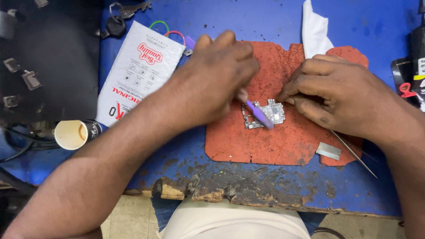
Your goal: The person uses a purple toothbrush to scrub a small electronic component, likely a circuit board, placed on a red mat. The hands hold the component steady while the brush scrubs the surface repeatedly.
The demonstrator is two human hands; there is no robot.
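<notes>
A small circuit board [271, 112] lies on a worn red mat [283, 141] near the middle of the blue workbench. My left hand [217, 75] grips a purple-handled brush [260, 114], its tip resting on the board. My right hand [332, 90] presses its fingertips against the board's right edge, holding it down. A thin metal tool [354, 154] sticks out from under my right hand toward the lower right; whether the hand holds it is unclear.
A white padded envelope [137, 71] lies at the left, keys [121, 17] and coloured rings above it. A paper cup [71, 134] sits at the bench's left edge. White tissue [315, 28] lies behind the mat, a small metal plate [328, 151] on it. The bench's front edge [230, 194] is chipped.
</notes>
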